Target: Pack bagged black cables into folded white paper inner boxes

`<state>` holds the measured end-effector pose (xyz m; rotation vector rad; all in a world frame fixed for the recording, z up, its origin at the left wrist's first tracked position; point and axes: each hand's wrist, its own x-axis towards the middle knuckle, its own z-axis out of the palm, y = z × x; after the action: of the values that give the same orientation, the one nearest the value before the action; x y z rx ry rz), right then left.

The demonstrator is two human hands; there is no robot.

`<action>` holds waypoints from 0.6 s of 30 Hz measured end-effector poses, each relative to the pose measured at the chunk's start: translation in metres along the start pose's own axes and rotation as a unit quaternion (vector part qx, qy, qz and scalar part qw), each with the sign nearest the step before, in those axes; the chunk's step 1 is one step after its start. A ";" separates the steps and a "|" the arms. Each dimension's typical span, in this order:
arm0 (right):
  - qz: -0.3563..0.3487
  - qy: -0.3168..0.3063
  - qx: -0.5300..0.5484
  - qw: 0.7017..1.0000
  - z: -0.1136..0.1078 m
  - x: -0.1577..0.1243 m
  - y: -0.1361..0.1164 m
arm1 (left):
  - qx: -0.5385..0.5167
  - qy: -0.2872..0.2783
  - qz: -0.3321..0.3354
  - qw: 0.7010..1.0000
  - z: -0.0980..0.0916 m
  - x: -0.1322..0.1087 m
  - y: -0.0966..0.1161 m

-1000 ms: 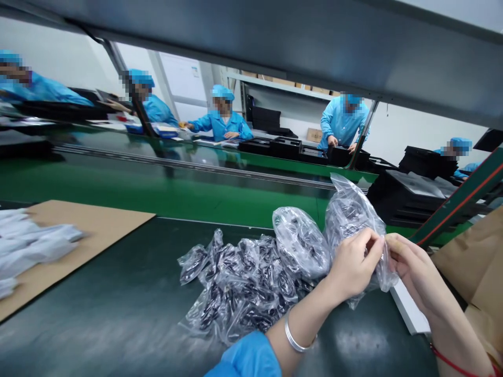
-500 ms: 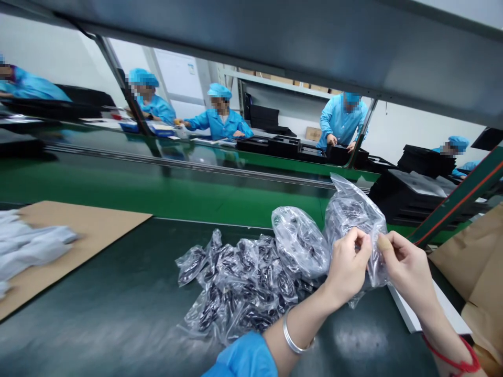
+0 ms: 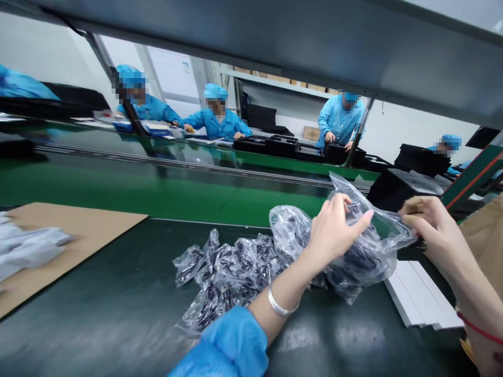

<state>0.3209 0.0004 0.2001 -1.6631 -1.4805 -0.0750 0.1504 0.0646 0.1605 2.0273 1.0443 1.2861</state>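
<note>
A large clear plastic bag (image 3: 365,256) with dark contents is in front of me, its mouth pulled open toward the right. My right hand (image 3: 426,222) pinches the edge of that mouth between thumb and fingers. At the bag's left side is my left hand (image 3: 334,225), thumb stretched out and apart from the curled fingers; I cannot tell whether it touches the plastic. Partly behind my left hand sits a second clear bag (image 3: 288,230) with dark items. To the left lies a heap of small clear bags (image 3: 231,272) holding dark, cable-like pieces, partly covered by my left forearm.
White flat boxes (image 3: 422,296) lie on the dark worktable (image 3: 129,309) at right. Brown cardboard (image 3: 98,222) with pale grey cloth-like material (image 3: 31,243) is at left. Beyond runs a green conveyor (image 3: 188,191), with several co-workers in blue behind it. A shelf (image 3: 243,36) hangs overhead.
My right hand has moved right and up, drawing the bag's edge outward so the mouth widens. My left hand has shifted left and up, its pinch on the bag released.
</note>
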 end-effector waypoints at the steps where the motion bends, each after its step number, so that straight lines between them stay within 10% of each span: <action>1: -0.006 -0.020 -0.020 1.000 0.006 0.007 -0.004 | 0.052 -0.040 0.017 0.998 -0.002 0.010 0.006; 5: -0.022 -0.060 -0.125 0.990 0.027 0.034 -0.008 | 0.194 -0.134 0.058 0.970 -0.003 0.046 0.012; 12: 0.026 0.020 -0.191 0.981 -0.013 0.059 0.058 | 0.251 -0.002 -0.080 0.965 -0.039 0.040 -0.038; 16: -0.102 0.051 -0.135 0.984 -0.022 0.033 0.057 | 0.223 -0.055 0.164 0.959 -0.057 0.033 -0.044; 18: -0.253 -0.002 -0.124 0.960 -0.019 0.020 0.043 | 0.234 -0.143 0.364 0.890 -0.061 0.037 -0.038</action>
<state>0.3716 0.0080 0.1995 -1.4297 -1.9317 -0.5563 0.0913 0.1183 0.1762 3.0582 0.4725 1.0459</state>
